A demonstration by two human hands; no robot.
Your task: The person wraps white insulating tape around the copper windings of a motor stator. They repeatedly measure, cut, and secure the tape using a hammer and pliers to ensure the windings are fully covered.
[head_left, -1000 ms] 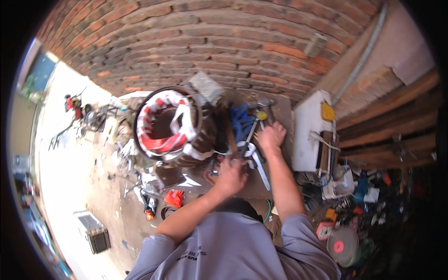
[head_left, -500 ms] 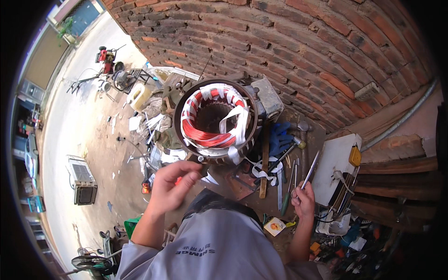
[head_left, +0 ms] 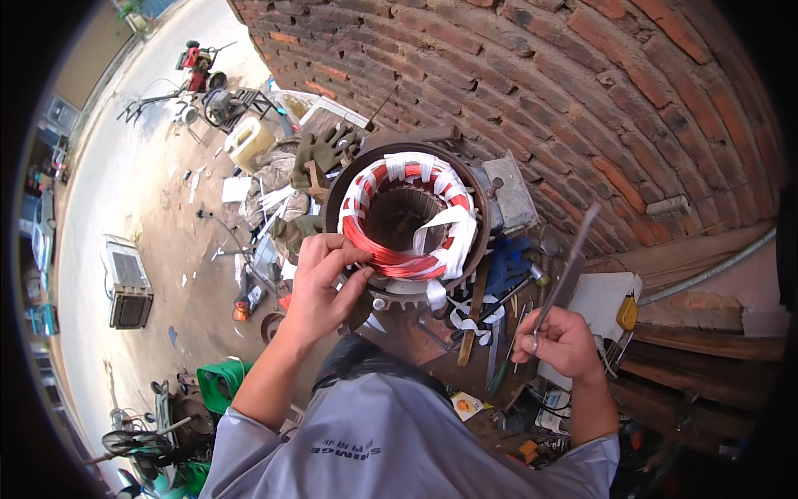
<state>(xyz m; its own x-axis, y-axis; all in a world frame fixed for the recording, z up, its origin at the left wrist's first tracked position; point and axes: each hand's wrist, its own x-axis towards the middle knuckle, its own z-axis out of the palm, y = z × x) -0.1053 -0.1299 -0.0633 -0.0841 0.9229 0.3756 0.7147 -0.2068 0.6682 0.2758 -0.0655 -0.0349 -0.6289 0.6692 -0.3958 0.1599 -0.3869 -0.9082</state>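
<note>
A round motor stator (head_left: pixel 332 195) with a dark metal housing stands in front of me. Inside its rim runs a ring of red wire winding (head_left: pixel 384 259), wrapped around most of its loop with white tape (head_left: pixel 455 214); the near left stretch shows bare red wire. My left hand (head_left: pixel 320 283) is at that near left stretch, its index fingertip against the wires and its thumb apart below. A long slim metal tool (head_left: pixel 572 264), its exact kind unclear, points up and away from my right hand (head_left: pixel 559 343), which is closed around its lower part.
Blue gloves (head_left: pixel 507 264), a hammer (head_left: pixel 540 274) and loose white tape (head_left: pixel 470 320) lie right of the stator. Dark work gloves (head_left: pixel 324 151) and a yellowish jug (head_left: pixel 247 143) are to its left. A brick wall (head_left: pixel 499 91) rises behind; a green bin (head_left: pixel 221 384) stands lower left.
My left hand has moved up and forward to the winding. My right hand has come up and slightly right with the tool raised. The whole view has shifted a little.
</note>
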